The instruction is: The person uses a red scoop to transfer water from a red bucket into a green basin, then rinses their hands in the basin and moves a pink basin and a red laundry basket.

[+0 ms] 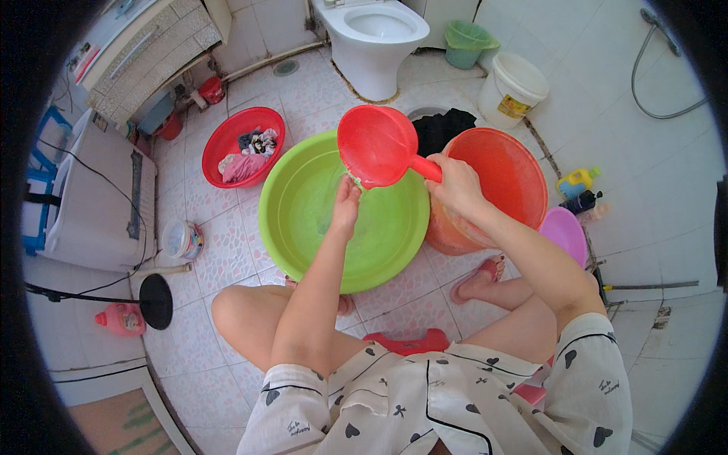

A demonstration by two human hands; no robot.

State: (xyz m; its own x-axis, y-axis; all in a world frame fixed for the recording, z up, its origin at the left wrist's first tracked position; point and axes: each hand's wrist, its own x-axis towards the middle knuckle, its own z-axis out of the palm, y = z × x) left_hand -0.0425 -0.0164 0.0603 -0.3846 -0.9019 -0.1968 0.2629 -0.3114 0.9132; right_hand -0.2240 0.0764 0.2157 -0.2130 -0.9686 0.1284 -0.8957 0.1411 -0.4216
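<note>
My right hand (pixel 456 185) grips the handle of a red plastic dipper (pixel 378 142) and holds it tilted over a large green plastic basin (pixel 392 250). Below the dipper's rim is my left hand (pixel 346 203), fingers close together, where a little water seems to run over the fingertips. Whether the left hand holds anything cannot be told. Some water appears to lie in the basin. To the right of it stands a big orange-red bucket (pixel 500 165). On the left, a red basin (pixel 213 142) has a pink cloth (pixel 243 168) and dark and patterned cloths in it.
Behind the bucket lies black cloth (pixel 441 131), near a white lidded bucket (pixel 512 91) and a toilet (pixel 369 51). Bottles (pixel 575 183) and a pink-purple basin (pixel 564 233) line the right wall. A small tub (pixel 182 239) and a pink bottle (pixel 122 319) stand left.
</note>
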